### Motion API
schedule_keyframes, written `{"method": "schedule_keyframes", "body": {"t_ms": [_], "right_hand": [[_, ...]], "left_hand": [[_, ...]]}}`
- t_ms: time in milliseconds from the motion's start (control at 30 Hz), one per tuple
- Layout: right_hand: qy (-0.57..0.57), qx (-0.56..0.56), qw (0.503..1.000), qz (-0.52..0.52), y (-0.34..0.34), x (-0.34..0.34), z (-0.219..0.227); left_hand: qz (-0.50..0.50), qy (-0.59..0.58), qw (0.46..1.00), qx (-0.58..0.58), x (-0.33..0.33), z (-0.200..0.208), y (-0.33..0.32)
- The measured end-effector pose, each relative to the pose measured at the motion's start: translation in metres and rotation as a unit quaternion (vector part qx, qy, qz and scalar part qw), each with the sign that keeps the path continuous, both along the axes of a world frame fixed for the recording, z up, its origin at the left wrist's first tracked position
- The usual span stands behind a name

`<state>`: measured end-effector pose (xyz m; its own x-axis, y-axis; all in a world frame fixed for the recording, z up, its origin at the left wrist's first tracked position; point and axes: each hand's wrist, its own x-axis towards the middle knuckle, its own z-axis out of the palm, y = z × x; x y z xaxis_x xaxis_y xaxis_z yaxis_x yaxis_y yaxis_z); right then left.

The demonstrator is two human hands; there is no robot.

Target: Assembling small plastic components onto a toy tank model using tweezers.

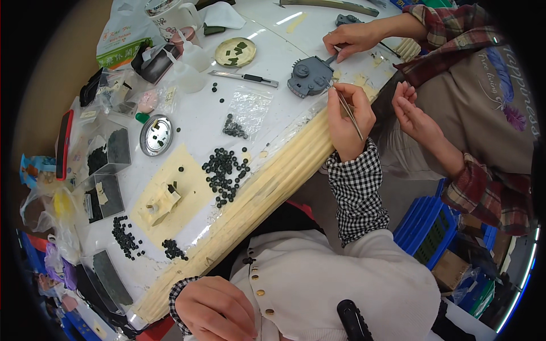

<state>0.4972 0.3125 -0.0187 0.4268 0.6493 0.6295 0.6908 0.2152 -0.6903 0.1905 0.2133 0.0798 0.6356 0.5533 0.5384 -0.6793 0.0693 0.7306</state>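
Observation:
My right hand (351, 116) is closed on a pair of metal tweezers (351, 115), next to a grey plastic model tank turret (310, 76). A co-worker's hand (352, 42) touches the turret's barrel on its far side, and the co-worker's other hand (418, 117) is held palm up, off the table. My left hand (215, 307) is low in front of me by the table's near edge, with its fingers curled together and nothing visible in them. Many small black model wheels (223, 170) lie loose left of the turret, some in a clear plastic bag (248, 111).
A cream model hull (161, 206) sits on yellowish paper (190, 170). A craft knife (244, 78), a round lid with green pieces (235, 52), a metal tin lid (156, 135), squeeze bottles (187, 74) and a mug (173, 20) stand around. Ribbed padding (273, 170) lines the near edge.

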Motion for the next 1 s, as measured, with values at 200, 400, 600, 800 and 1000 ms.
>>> {"method": "schedule_keyframes", "body": {"t_ms": [200, 400, 600, 800, 1000], "right_hand": [[-0.033, 0.055, 0.998, -0.018, -0.003, 0.000, -0.001], [-0.038, 0.093, 0.994, 0.046, -0.010, -0.006, -0.002], [-0.099, -0.058, 0.953, 0.280, -0.033, -0.040, 0.027], [-0.174, -0.108, 0.922, 0.330, -0.022, -0.061, 0.029], [-0.241, -0.135, 0.903, 0.329, -0.023, -0.067, 0.036]], "left_hand": [[-0.008, 0.001, 1.000, -0.003, 0.002, -0.003, 0.004], [0.004, 0.011, 1.000, -0.005, -0.001, -0.006, 0.003], [0.057, 0.044, 0.997, -0.021, -0.020, -0.018, -0.010], [0.109, 0.064, 0.989, -0.074, -0.042, -0.022, -0.033], [0.151, 0.053, 0.983, -0.094, -0.064, -0.029, -0.054]]}}
